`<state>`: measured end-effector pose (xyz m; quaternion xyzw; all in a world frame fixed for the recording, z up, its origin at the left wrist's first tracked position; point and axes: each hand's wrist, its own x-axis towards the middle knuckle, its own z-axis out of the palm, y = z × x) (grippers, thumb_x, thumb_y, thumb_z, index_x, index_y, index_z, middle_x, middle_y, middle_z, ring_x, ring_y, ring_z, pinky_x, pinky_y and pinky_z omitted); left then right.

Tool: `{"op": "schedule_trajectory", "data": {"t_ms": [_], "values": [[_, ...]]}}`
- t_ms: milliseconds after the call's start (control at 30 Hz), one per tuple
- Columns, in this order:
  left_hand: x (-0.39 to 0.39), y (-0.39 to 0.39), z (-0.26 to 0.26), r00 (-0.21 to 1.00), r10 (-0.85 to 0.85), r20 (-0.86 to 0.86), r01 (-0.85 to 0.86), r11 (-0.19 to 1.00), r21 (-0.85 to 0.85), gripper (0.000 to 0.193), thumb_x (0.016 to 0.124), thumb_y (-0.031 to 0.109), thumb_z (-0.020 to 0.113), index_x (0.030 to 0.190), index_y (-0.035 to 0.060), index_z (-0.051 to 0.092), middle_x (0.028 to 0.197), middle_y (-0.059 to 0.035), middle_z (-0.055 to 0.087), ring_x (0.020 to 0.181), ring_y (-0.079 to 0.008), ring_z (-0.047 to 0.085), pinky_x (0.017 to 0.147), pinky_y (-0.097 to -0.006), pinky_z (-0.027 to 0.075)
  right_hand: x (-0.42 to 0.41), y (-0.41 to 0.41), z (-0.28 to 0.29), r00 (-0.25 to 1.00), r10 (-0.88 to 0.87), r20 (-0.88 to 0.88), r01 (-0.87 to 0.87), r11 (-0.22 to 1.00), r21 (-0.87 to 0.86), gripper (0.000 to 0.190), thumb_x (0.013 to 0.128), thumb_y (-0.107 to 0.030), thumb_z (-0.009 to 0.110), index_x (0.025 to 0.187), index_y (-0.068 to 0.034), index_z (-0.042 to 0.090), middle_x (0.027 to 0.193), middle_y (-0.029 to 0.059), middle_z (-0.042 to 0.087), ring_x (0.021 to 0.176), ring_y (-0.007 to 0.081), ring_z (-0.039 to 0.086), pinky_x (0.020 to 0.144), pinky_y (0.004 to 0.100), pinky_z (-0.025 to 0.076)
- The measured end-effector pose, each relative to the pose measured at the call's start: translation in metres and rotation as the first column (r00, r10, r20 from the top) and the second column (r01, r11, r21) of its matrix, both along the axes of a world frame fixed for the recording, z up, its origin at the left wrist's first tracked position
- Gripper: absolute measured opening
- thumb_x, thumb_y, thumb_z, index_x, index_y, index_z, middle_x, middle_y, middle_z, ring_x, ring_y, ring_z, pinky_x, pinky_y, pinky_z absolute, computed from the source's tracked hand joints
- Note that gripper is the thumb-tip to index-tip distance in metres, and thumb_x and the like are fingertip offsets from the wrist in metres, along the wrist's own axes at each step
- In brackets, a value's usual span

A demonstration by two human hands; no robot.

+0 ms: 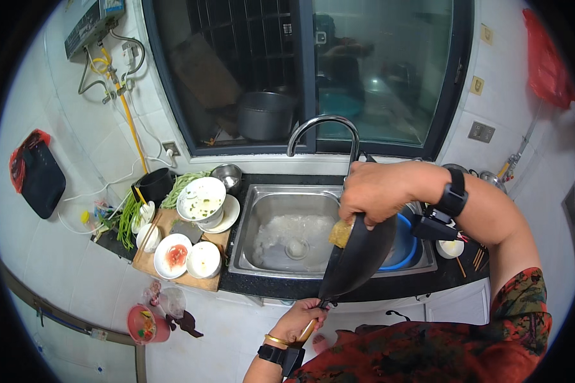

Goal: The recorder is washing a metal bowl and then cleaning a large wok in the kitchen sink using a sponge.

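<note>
A black wok (364, 258) is tipped steeply on its side over the right part of the stainless steel double sink (237, 249). My left hand (304, 313) grips its wooden handle (307, 330) near the counter's front edge. At the wok's upper rim, my right hand (376, 191) holds a yellow scrubbing pad (341, 233) against the inner side. Most of the wok's inside faces away from view. Foamy water (294, 234) lies in the left basin, around the drain. A curved chrome faucet (323, 119) rises behind the sink.
Left of the sink, a wooden cutting board (206, 283) carries used white bowls (201, 198), a plate (227, 215) and a cleaver blade (187, 231). A blue basin (409, 253) sits in the right basin, partly hidden by the wok. A pink waste bucket (146, 325) stands on the floor.
</note>
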<state>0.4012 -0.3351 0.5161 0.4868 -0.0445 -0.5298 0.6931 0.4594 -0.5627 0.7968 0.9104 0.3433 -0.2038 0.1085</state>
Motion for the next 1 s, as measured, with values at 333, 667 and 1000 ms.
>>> {"op": "schedule_trajectory", "data": {"t_ms": [333,667,1000], "values": [[0.007,0.028,0.008,1.000,0.000,-0.029,0.000,1.000,-0.003,0.016,0.078,-0.002,0.054,0.094,-0.0020,0.054,0.064,-0.0046,0.051,0.052,-0.0122,0.049,0.049,-0.0238,0.041,0.026,0.031,-0.009,0.995,-0.043,-0.093,0.039,0.998,-0.050,0.030,0.067,-0.022,0.072,0.095,-0.013,0.066,0.083,0.0055,0.066,0.083,0.0253,0.061,0.083,0.0402,0.036],[0.000,0.042,0.008,0.947,0.065,0.316,-0.157,0.948,0.275,0.008,0.078,-0.005,0.055,0.079,0.0016,0.051,0.061,-0.0016,0.051,0.047,-0.0088,0.048,0.044,-0.0225,0.038,-0.045,-0.025,-0.063,0.999,-0.049,-0.007,0.049,0.999,0.013,0.021,0.071,-0.018,0.064,0.092,-0.017,0.066,0.081,0.0034,0.065,0.085,0.0236,0.061,0.081,0.0386,0.035],[-0.014,0.044,-0.006,0.904,0.108,0.414,-0.267,0.898,0.350,0.012,0.075,-0.006,0.060,0.086,-0.0008,0.057,0.063,-0.0001,0.051,0.049,-0.0078,0.047,0.045,-0.0214,0.037,-0.091,-0.057,-0.125,0.990,-0.144,-0.001,0.142,0.980,0.141,0.029,0.071,-0.015,0.060,0.099,-0.016,0.066,0.092,0.0030,0.063,0.099,0.0234,0.054,0.088,0.0426,0.033]]}}
